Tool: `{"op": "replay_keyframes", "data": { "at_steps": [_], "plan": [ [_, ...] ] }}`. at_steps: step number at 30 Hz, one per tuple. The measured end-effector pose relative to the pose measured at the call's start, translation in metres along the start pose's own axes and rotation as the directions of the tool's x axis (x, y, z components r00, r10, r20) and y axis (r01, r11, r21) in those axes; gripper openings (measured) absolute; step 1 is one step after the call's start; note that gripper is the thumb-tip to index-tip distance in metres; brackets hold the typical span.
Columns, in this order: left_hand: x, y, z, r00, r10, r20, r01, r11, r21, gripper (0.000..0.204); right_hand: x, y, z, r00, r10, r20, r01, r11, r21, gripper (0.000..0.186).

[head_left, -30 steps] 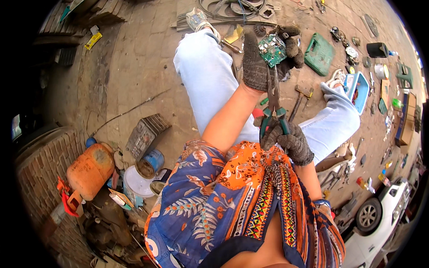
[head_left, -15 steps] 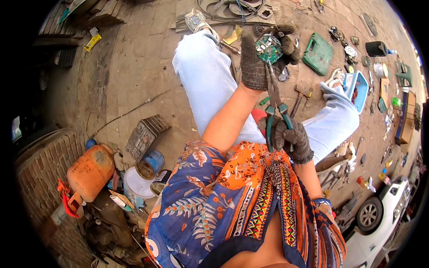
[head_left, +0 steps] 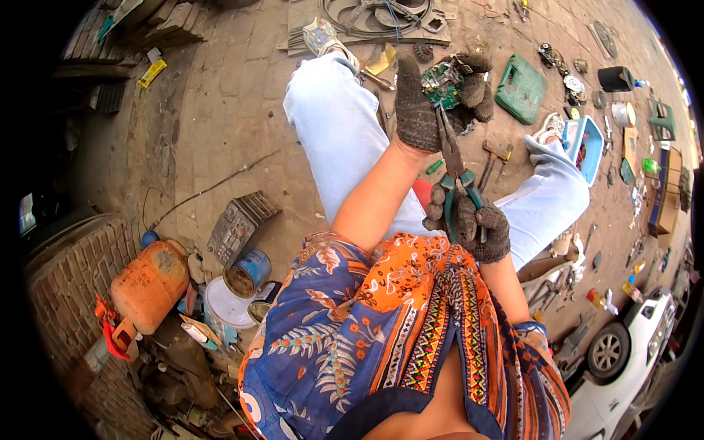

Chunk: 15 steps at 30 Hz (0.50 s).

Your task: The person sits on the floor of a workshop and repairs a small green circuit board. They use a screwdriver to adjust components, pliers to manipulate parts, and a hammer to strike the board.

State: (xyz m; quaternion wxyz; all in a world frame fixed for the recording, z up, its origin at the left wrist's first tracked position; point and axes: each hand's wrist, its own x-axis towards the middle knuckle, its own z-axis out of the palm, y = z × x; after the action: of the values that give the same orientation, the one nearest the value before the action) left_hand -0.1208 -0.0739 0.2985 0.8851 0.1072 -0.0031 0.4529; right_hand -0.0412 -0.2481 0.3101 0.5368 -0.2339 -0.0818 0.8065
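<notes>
We see a loose, short-sleeved shirt (head_left: 411,275) in several prints: a bright orange panel with small white and dark flourishes, blue parts carrying pale feathers and reddish flowers, and striped strips of orange and dark tones. Beside the neckline, two bands (head_left: 424,345) show yellow, red and green diamonds on black, and we note plain navy trim (head_left: 381,416) around the neck. The left hand (head_left: 422,110) and right hand (head_left: 480,229) wear matching dark grey-brown knitted gloves. Below, we find pale blue jeans (head_left: 330,110), faded and plain, and whitish laced shoes (head_left: 320,37) with grey patches.
</notes>
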Motion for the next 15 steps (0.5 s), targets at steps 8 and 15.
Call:
{"op": "replay_keyframes", "data": {
  "at_steps": [8, 15],
  "plan": [
    [-0.001, 0.005, -0.008, 0.997, -0.047, 0.060, 0.046, 0.999, 0.015, 0.087, 0.001, -0.017, 0.007, 0.999, 0.047, -0.024, -0.049, 0.994, -0.099, 0.081],
    [0.003, 0.002, -0.001, 0.990, -0.074, 0.121, 0.074, 0.997, 0.002, 0.091, 0.003, -0.019, 0.030, 0.994, 0.018, -0.111, -0.017, 1.000, 0.005, 0.075]
  ]
}}
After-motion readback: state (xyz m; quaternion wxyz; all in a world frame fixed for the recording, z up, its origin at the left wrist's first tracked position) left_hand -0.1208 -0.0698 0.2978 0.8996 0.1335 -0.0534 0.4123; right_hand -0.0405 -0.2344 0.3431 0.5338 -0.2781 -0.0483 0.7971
